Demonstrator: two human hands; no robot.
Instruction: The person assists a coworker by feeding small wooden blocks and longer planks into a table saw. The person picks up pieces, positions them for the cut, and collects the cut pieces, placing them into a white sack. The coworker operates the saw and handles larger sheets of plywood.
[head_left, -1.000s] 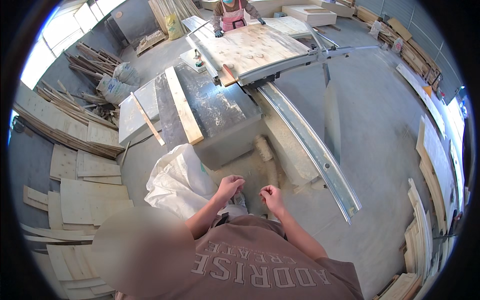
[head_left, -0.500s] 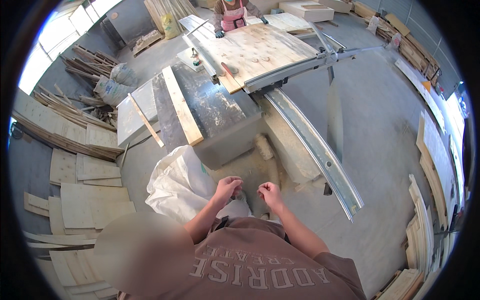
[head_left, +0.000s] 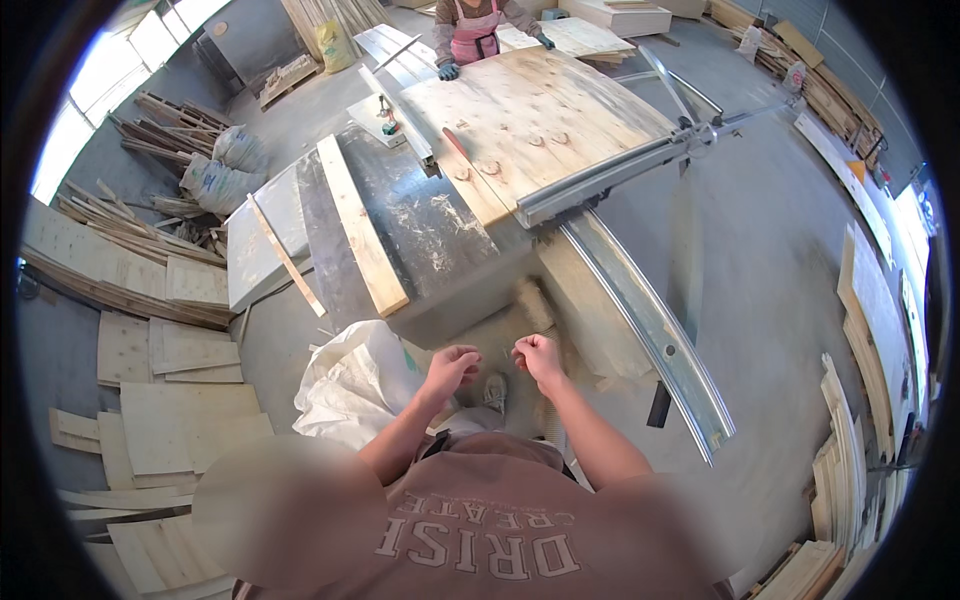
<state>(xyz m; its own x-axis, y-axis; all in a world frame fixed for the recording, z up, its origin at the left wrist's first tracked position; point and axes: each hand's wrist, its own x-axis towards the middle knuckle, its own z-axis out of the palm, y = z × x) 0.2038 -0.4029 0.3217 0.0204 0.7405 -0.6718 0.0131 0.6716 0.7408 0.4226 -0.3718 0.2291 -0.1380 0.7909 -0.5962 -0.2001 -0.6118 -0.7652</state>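
Both hands hang in front of my waist, a short gap apart. My left hand [head_left: 454, 369] is loosely closed beside a white woven sack [head_left: 350, 385]; no object shows in its curled fingers. My right hand [head_left: 538, 358] is likewise closed, with thumb and fingertips together and nothing seen between them. Beyond them stands a panel saw with a dark table [head_left: 430, 240]. A large plywood sheet [head_left: 570, 115] lies across it, a thin red piece [head_left: 456, 143] standing at its cut line. Another person's gloved hand [head_left: 448, 72] rests at the sheet's far edge.
A metal rail [head_left: 660, 345] juts out toward my right. On the saw table lie a long board [head_left: 362, 225] and a narrow strip [head_left: 285, 253]. Plywood offcuts [head_left: 190, 425] lean at left, and boards [head_left: 868, 320] stack at right. A ribbed hose [head_left: 537, 305] lies below the table.
The plywood sheet and its metal fence have slid toward me and to the right. The co-worker stays at the far edge. My hands keep nearly the same closed pose; my shoe now shows below them.
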